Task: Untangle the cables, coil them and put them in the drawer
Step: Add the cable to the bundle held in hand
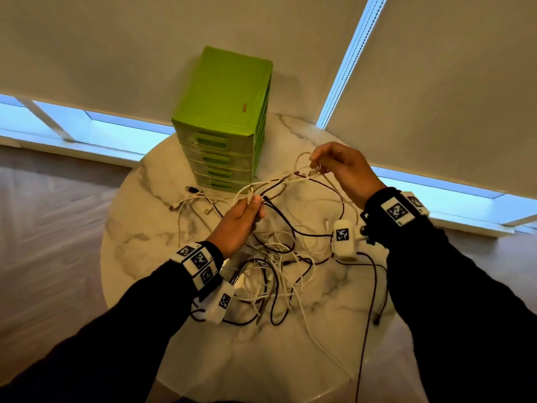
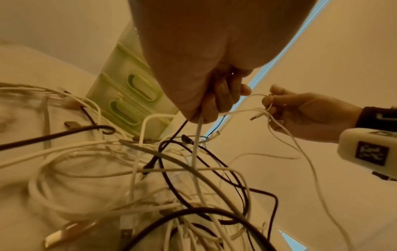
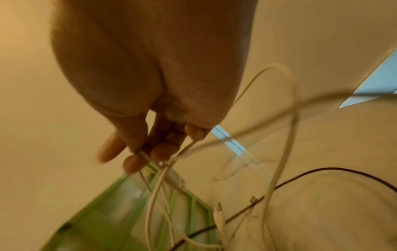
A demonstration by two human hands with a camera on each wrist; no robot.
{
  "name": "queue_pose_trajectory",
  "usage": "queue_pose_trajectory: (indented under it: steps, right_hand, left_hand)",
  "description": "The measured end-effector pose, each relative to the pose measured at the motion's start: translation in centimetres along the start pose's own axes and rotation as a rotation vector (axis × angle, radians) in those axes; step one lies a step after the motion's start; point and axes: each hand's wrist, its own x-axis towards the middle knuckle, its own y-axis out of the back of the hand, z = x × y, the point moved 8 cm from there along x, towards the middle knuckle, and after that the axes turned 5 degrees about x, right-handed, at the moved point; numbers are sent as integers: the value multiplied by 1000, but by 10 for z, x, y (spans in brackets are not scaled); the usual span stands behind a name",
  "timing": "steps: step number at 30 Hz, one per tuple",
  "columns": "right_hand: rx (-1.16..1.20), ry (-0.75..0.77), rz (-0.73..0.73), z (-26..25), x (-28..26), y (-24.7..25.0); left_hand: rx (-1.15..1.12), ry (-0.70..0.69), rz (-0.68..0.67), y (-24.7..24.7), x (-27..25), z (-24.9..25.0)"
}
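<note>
A tangle of white and black cables (image 1: 276, 266) lies on the round marble table (image 1: 151, 237). My left hand (image 1: 250, 205) is raised above the heap and pinches a white cable (image 2: 196, 152) that hangs down into it; a black strand runs beside its fingers. Further right and higher, my right hand (image 1: 319, 164) pinches a thin white cable (image 3: 163, 171) near its plug end (image 2: 256, 117). White strands stretch between the two hands. The green drawer unit (image 1: 223, 120) stands behind, all its drawers closed.
Loose plug ends (image 1: 191, 189) lie left of the heap, near the foot of the drawer unit. A black cable (image 1: 369, 315) hangs over the table's right edge. Roller blinds and windows stand behind the table, and pale wood floor surrounds it.
</note>
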Motion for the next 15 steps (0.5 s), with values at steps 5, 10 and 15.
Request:
queue_pose_trajectory:
  steps: [5,10,15]
  right_hand:
    - [-294,85,-367,-12,-44,-60]
    - [-383,223,-321,2,-87,-90]
    - [-707,441,-149,9,-105,-96]
  left_hand:
    - [-14,-28,52,3,-8,11]
    - [2,-9,-14,2,-22,20]
    - [128,2,-57,3,-37,17]
